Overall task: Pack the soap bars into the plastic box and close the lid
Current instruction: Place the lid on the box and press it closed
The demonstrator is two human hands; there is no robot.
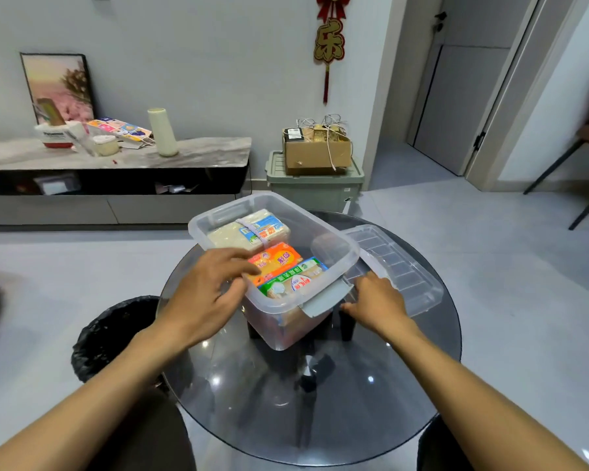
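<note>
A clear plastic box (334, 256) stands open on a round dark glass table (320, 402). Inside lie wrapped soap bars: a pale bundle with a blue label (252, 229) at the far end, an orange pack (276, 261) in the middle, a green-and-white pack (293, 280) nearest me. My left hand (204, 290) rests over the box's left rim, fingertips touching the orange pack. My right hand (378, 304) lies on the table by the box's near right corner, beside the grey latch (323, 300). The clear lid (398, 266) lies flat to the right of the box.
A black-lined bin (116, 334) stands left of the table. Beyond are a low cabinet (116, 158) with a white vase and clutter, a green crate (315, 185) with a cardboard box on it, and chair legs at the far right.
</note>
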